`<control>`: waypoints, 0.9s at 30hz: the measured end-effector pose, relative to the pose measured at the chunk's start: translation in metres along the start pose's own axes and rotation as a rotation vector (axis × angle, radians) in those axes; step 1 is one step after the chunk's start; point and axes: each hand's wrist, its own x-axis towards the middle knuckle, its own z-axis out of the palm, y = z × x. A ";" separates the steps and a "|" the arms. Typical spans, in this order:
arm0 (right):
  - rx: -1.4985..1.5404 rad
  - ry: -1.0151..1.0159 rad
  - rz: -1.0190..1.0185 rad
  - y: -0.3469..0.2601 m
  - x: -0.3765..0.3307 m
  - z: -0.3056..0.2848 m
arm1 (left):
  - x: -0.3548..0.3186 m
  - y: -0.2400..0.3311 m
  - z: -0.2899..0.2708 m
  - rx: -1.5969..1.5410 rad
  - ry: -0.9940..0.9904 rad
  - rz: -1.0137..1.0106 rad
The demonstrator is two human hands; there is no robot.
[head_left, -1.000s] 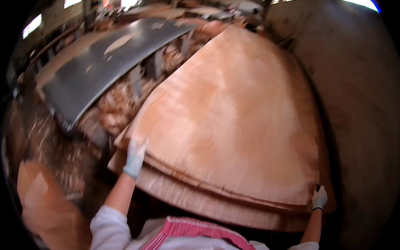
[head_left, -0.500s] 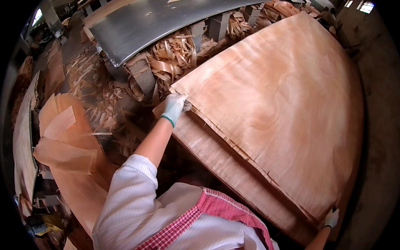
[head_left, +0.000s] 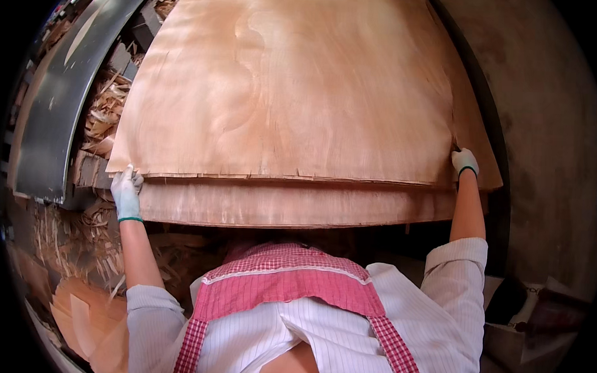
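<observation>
A large, thin, pale-brown wood veneer sheet spreads out in front of me, its ragged near edge running from side to side. Its near left corner is pinched by my left hand, in a white glove with a green cuff. At the near right my right hand, gloved alike, is closed on the sheet's right edge; its fingertips are partly hidden. Below the near edge, the front strip of another veneer layer shows, with a dark gap between the two.
On the left lies a long dark metal-like sheet on blocks, with curled veneer scraps beside it. Loose veneer pieces lie at the lower left. A bare brownish surface runs along the right.
My view has swung right, so the veneer sheet now lies squarely ahead and the dark sheet stands at the left. Both hands keep their hold at the near corners.
</observation>
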 end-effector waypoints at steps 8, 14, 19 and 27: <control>0.055 -0.095 0.000 0.014 -0.002 -0.001 | 0.011 -0.010 -0.007 -0.005 0.031 0.017; 0.365 0.105 -0.039 0.044 -0.057 0.001 | -0.061 0.033 -0.002 0.212 0.267 0.208; 0.266 0.080 -0.194 0.116 -0.092 0.052 | -0.133 0.046 0.072 0.819 0.062 0.748; 0.292 0.251 -0.069 0.185 -0.123 0.032 | -0.163 0.010 0.148 1.256 -0.224 0.705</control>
